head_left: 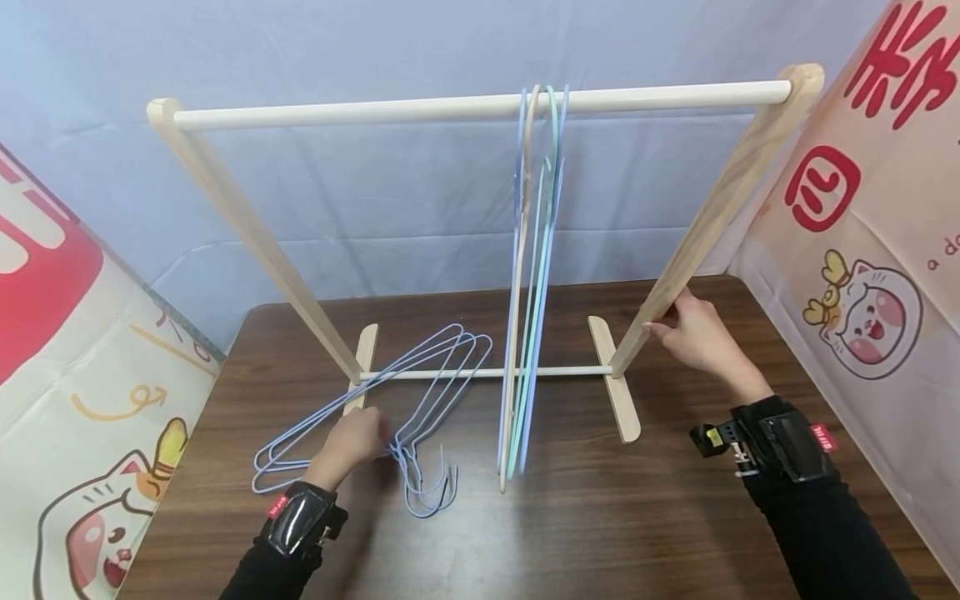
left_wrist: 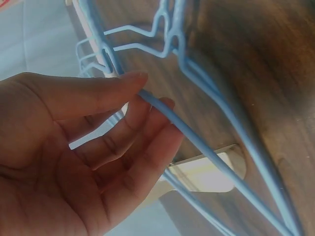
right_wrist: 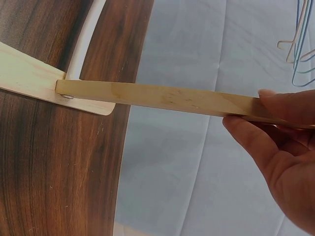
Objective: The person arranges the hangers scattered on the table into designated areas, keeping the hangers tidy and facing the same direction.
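Showed small red lettering (head_left: pixel 947 250), "a do", on the pink cartoon-printed fabric panel (head_left: pixel 877 242), beneath large red brush-stroke characters (head_left: pixel 888 62).

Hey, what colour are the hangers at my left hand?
The hangers are light blue; the head view shows them best.

The brown wood-grain table (head_left: pixel 600 525) carries a wooden rack (head_left: pixel 420 109) — and, toward the left, blue hangers (head_left: pixel 406 440).

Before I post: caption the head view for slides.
Left hand holds loose blue hangers; right hand grips a wooden upright; other hangers hang from the white bar.
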